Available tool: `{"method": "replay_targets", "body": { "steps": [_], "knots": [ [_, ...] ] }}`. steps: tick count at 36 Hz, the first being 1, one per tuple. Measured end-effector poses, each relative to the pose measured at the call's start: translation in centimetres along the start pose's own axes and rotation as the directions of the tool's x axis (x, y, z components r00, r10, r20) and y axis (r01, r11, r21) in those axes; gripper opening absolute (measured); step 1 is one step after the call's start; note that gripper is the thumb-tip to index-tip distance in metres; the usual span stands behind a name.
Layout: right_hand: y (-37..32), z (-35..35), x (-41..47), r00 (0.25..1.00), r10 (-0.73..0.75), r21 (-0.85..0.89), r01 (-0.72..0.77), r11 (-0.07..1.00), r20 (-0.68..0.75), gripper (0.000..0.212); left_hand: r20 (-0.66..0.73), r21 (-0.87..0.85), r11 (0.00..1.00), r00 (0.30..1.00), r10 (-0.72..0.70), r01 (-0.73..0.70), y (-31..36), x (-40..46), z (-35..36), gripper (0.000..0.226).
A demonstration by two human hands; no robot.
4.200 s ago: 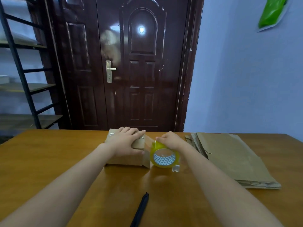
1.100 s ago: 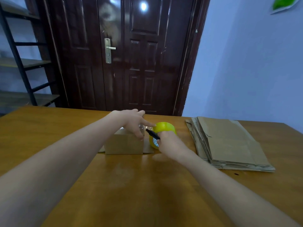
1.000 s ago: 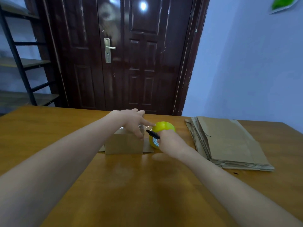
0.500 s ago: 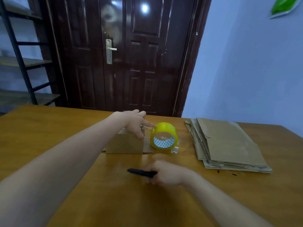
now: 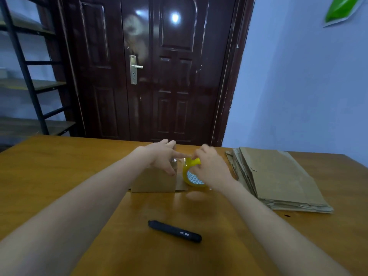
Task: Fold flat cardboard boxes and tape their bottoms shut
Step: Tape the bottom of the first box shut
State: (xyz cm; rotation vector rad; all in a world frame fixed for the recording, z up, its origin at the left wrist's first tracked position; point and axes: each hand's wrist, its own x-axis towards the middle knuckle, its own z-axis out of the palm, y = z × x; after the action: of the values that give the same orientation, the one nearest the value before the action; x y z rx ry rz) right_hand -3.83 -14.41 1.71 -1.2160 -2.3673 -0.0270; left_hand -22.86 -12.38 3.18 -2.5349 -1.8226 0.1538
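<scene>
On the wooden surface [image 5: 59, 176], head view: the right hand [image 5: 211, 168] curled its grip around one glossy yellow tape roll [image 5: 192, 176], hiding most of it. The left hand [image 5: 163, 156] rested spread fingers on one folded cardboard box [image 5: 153, 181]. One stack of flat cardboard [image 5: 278, 176] lay right; one black pen [image 5: 175, 231] lay nearer.

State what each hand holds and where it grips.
Right hand grips the yellow tape roll over its top rim. Left hand rests on the folded box.
</scene>
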Motion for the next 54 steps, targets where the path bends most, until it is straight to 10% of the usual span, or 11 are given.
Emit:
{"method": "replay_targets", "body": {
  "steps": [7, 18, 34, 54],
  "knots": [
    [1.7, 1.8, 3.3, 0.912, 0.05, 0.015, -0.062, 0.998, 0.407, 0.067, -0.071, -0.136, 0.991, 0.997, 0.002, -0.012, -0.4, -0.8, 0.6, 0.083],
    [0.2, 3.3, 4.3, 0.912, 0.282, 0.035, -0.306, 0.951, 0.297, 0.035, -0.111, -0.223, 0.974, 0.994, 0.007, -0.032, -1.3, -1.4, 1.3, 0.062],
    [0.3, -0.2, 9.2, 0.685, 0.196, 0.038, -0.311, 0.95, 0.701, 0.033, -0.087, -0.246, 0.968, 0.996, 0.032, -0.052, -1.4, -1.7, 1.5, 0.05],
    [1.4, 2.5, 9.2, 0.805, 0.152, 0.137, -0.277, 0.951, 0.573, 0.007, -0.101, -0.273, 0.962, 0.994, -0.031, 0.003, -4.3, -3.8, 1.8, 0.048]
  ]
}}
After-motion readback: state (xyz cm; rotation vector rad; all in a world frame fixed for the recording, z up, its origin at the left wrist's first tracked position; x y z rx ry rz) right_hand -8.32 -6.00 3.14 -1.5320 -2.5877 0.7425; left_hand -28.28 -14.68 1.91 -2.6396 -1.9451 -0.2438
